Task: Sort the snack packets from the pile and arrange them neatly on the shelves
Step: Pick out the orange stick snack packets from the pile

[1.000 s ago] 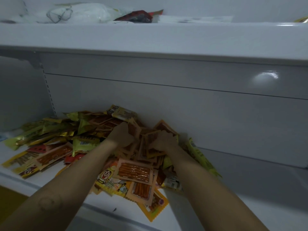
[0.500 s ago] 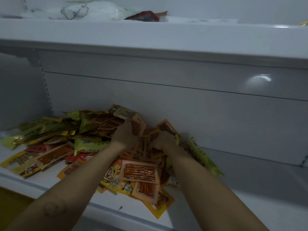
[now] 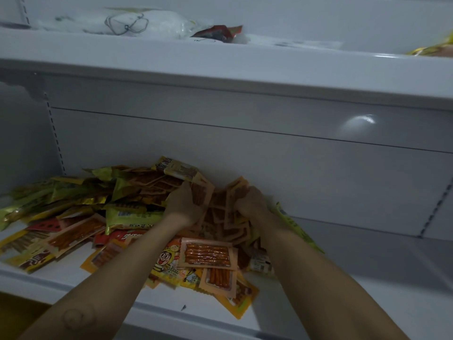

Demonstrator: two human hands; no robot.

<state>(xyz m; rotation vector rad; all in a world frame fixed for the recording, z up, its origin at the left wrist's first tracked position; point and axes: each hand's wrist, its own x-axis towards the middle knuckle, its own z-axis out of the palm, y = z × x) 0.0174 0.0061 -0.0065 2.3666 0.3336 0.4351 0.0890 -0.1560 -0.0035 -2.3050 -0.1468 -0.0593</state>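
A loose pile of snack packets [image 3: 103,217], orange, yellow, green and red, covers the left and middle of the lower white shelf [image 3: 367,298]. My left hand [image 3: 183,204] reaches into the back of the pile and grips a small orange packet [image 3: 202,192] that stands upright. My right hand [image 3: 250,202] is beside it, fingers curled round another small orange packet [image 3: 236,190]. Between the two hands lies a cluster of the same small orange packets [image 3: 220,222]. Larger orange packets with sausage sticks [image 3: 208,252] lie in front, between my forearms.
The upper shelf [image 3: 220,69] juts out overhead and carries a white plastic bag [image 3: 127,23], a red packet [image 3: 218,33] and a yellow packet [image 3: 434,49] at the far right. The white back panel [image 3: 318,168] stands just behind the pile.
Both hands have pushed a little deeper into the back of the pile and drawn small orange packets upright between them. The view has shifted slightly.
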